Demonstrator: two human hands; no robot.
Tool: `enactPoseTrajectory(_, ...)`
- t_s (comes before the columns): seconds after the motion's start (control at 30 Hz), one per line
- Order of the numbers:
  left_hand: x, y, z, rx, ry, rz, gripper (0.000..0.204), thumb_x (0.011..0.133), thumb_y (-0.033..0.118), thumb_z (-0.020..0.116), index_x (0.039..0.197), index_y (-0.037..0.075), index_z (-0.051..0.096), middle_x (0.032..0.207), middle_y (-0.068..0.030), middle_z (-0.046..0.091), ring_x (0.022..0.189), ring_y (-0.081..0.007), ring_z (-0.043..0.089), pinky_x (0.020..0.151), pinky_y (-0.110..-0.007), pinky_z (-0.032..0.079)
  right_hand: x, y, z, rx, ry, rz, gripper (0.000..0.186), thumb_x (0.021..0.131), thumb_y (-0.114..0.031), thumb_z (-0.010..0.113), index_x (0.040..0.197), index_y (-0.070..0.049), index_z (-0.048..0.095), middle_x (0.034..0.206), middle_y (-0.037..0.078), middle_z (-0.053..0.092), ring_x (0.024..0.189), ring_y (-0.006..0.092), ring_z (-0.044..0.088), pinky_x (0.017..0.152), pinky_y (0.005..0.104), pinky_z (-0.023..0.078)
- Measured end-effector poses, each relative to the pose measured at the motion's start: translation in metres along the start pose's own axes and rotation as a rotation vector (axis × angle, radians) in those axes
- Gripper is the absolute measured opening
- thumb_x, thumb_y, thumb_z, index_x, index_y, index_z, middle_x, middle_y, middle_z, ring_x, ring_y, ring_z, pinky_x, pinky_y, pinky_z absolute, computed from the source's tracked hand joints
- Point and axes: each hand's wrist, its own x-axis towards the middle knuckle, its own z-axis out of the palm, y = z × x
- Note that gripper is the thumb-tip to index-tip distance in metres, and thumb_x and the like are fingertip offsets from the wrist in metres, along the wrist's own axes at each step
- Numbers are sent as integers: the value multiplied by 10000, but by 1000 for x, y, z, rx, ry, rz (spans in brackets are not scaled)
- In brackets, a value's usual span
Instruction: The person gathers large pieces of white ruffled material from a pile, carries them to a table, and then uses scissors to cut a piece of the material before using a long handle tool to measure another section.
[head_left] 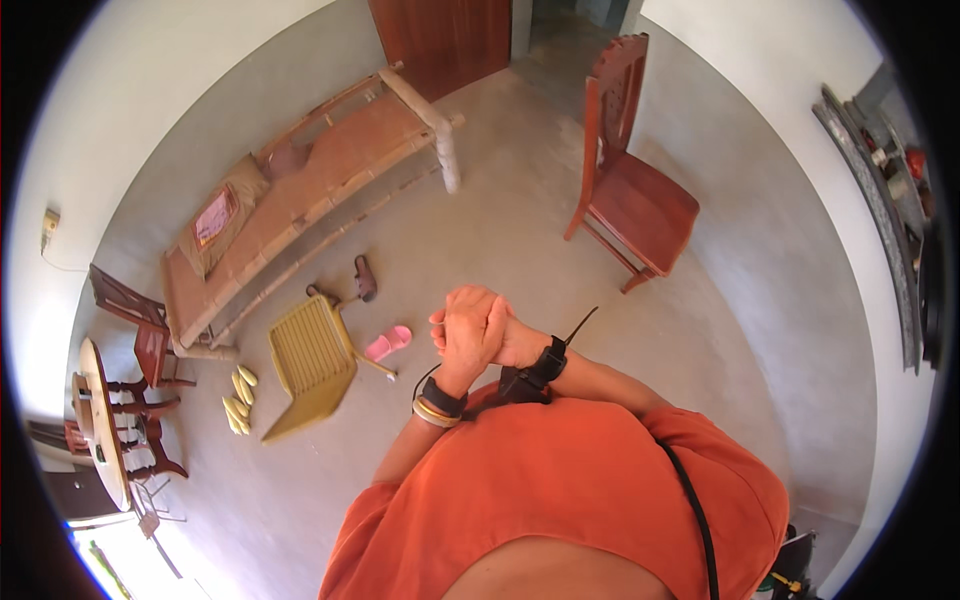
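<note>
My left hand (pixel 472 322) and my right hand (pixel 520 344) are clasped together in front of my body, above the floor. The left one lies over the right, its fingers folded around it, and hides most of the right hand's fingers. No object shows between them. Black straps circle both wrists, and the left wrist also has pale bangles (pixel 436 414). A dark device with a cable (pixel 525 385) sits by my right wrist, against my orange top. Nearest on the floor, left of the hands, lies a pink slipper (pixel 389 342).
A yellow slatted chair (pixel 313 350), dark sandals (pixel 364 280) and several long pale-yellow vegetables (pixel 240 390) are on the floor at left. Beyond stands a bamboo cot (pixel 350 150) with a pillow (pixel 245 185). A wooden chair (pixel 645 210) is ahead right; a shelf (pixel 872 195) lines the right wall.
</note>
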Motion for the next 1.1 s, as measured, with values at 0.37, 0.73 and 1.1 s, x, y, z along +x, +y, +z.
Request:
enactPoseTrajectory(0.37, 217, -141, 7, 65, 52, -128, 188, 827, 93, 516, 674, 21, 596, 686, -137, 568, 728, -309, 542, 739, -389, 395, 248, 40, -174, 973, -40, 587, 301, 937, -302, 516, 993, -11, 569, 930, 117, 609, 830, 209, 605, 757, 337, 514)
enactPoseTrajectory(0.73, 416, -281, 85, -24, -21, -151, 222, 837, 98, 507, 648, 26, 598, 688, -131, 564, 720, -305, 539, 746, -393, 390, 413, 52, -359, 1000, 136, 519, 249, 940, -287, 504, 989, -47, 549, 944, 112, 613, 877, 215, 603, 781, 359, 512)
enactPoseTrajectory(1.1, 646, -366, 240, -375, -416, 137, 225, 847, 121, 506, 652, 40, 583, 673, -112, 564, 704, -295, 535, 731, -392, 390, 488, -7, -585, 947, 400, 13, 255, 930, -202, 515, 1100, -12, 514, 1071, 96, 575, 1011, 202, 570, 870, 358, 492)
